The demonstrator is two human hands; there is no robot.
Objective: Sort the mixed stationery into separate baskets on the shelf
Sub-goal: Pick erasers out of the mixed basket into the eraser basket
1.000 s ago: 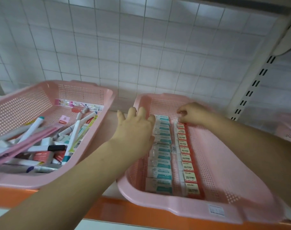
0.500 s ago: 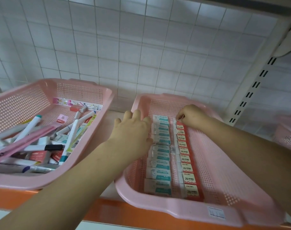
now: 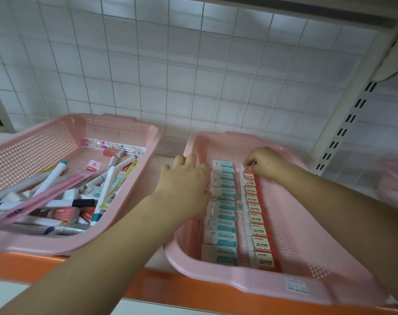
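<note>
Erasers (image 3: pixel 225 239) in right basket (image 3: pixel 239 285), left hand (image 3: pixel 184 180) covering some, pen-filled basket (image 3: pixel 34 244) alongside

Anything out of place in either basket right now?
In the right basket the teal row and red row of erasers lie straight. In the left basket, red erasers lie buried among jumbled pens, though their kind lines the right basket.

The left hand (image 3: pixel 184 180) draws back slightly along the teal erasers (image 3: pixel 223 214), its spread fingers closing together. The right hand (image 3: pixel 262 162) curls tighter onto the farthest red eraser (image 3: pixel 249 175).
</note>
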